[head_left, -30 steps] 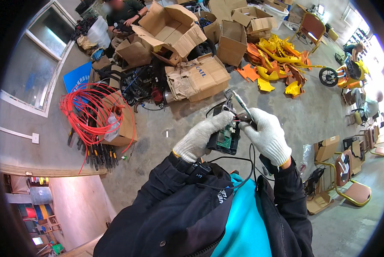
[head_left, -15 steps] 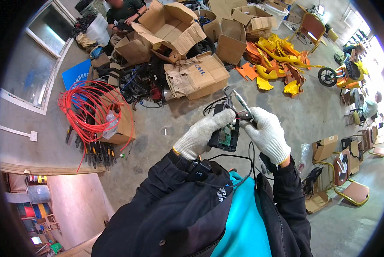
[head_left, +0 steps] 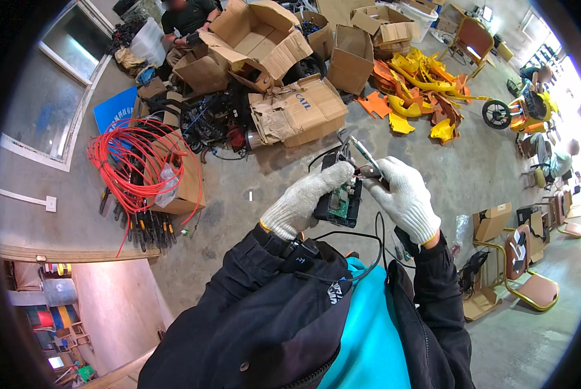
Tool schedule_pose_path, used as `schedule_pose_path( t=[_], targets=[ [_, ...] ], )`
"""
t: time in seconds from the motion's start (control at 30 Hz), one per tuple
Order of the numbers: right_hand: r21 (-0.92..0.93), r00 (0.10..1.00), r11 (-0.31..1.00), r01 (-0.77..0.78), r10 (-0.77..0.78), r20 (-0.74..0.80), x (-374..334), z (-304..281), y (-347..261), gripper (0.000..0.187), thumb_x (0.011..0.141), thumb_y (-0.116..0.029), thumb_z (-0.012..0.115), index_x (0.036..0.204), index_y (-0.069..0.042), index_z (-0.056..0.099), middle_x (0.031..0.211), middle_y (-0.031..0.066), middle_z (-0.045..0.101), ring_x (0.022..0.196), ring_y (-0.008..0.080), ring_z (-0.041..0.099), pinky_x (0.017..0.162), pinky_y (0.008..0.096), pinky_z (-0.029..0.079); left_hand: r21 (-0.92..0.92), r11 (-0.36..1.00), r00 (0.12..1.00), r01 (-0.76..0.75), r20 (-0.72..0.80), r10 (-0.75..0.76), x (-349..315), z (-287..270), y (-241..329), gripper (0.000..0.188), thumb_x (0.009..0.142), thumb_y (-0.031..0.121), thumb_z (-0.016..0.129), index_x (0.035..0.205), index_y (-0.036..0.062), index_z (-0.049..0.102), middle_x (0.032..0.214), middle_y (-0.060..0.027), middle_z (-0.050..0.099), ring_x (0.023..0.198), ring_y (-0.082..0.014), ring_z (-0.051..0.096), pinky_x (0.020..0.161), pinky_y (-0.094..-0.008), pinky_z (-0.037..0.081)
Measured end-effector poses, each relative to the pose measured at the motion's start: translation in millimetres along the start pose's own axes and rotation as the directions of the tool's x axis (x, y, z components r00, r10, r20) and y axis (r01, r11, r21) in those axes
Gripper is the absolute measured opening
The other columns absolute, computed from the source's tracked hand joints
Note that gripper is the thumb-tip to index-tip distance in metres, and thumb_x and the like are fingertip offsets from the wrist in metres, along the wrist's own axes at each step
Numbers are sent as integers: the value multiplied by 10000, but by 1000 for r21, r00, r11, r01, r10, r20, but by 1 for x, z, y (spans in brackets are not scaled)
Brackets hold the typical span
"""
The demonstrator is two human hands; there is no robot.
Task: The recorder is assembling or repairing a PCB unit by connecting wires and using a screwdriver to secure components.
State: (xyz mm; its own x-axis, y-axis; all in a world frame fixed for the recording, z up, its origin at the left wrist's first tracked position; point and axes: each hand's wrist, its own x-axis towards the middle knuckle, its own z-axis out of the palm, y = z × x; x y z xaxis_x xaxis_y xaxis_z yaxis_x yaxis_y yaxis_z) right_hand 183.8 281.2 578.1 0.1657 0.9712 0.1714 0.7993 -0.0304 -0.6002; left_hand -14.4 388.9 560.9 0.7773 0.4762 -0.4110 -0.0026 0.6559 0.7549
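Observation:
White knit gloves cover both hands. My left hand [head_left: 304, 200] is closed around a black casing [head_left: 327, 215], open on top, with a green circuit board [head_left: 339, 202] inside. Its thumb presses over the board's upper part. Close beside it, my right hand [head_left: 404, 200] has its fingers pinched on a slim silver tool with dark parts [head_left: 365, 153], whose exact kind I cannot make out. Small wires lie between the two hands at the casing's edge. A black cable [head_left: 349, 235] loops below the casing, across my jacket front.
Coiled red tubing [head_left: 131, 165] lies on a carton and long-handled tools at left. Cardboard boxes [head_left: 303, 107] and black parts fill the far side, where a person [head_left: 190, 26] sits. Yellow and orange panels [head_left: 413, 97] are heaped at far right; chairs [head_left: 533, 285] stand at right.
The casing and board have tipped slightly, showing a little more of the board. Both hands keep their grips and have barely shifted.

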Motion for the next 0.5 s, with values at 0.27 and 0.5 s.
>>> schedule_pose_path(
  t=[0.27, 0.5],
  targets=[
    [55, 1000, 998, 17, -17, -7, 1, 1, -1, 221, 898, -179, 742, 1075, -54, 699, 949, 148, 662, 897, 359, 672, 784, 433, 537, 14, 1000, 1000, -2, 9, 2, 3, -4, -4, 459, 1041, 438, 653, 1298, 59, 633, 1088, -65, 724, 899, -139, 732, 745, -308, 632],
    [44, 999, 999, 6, -7, 34, 4, -2, -2, 206, 882, -167, 736, 1045, -44, 713, 925, 151, 660, 888, 363, 671, 785, 431, 539, 63, 998, 998, -32, 51, 29, 3, -5, -4, 443, 1061, 433, 616, 1290, 54, 642, 1091, -72, 718, 920, -150, 723, 767, -309, 618]
  ],
)
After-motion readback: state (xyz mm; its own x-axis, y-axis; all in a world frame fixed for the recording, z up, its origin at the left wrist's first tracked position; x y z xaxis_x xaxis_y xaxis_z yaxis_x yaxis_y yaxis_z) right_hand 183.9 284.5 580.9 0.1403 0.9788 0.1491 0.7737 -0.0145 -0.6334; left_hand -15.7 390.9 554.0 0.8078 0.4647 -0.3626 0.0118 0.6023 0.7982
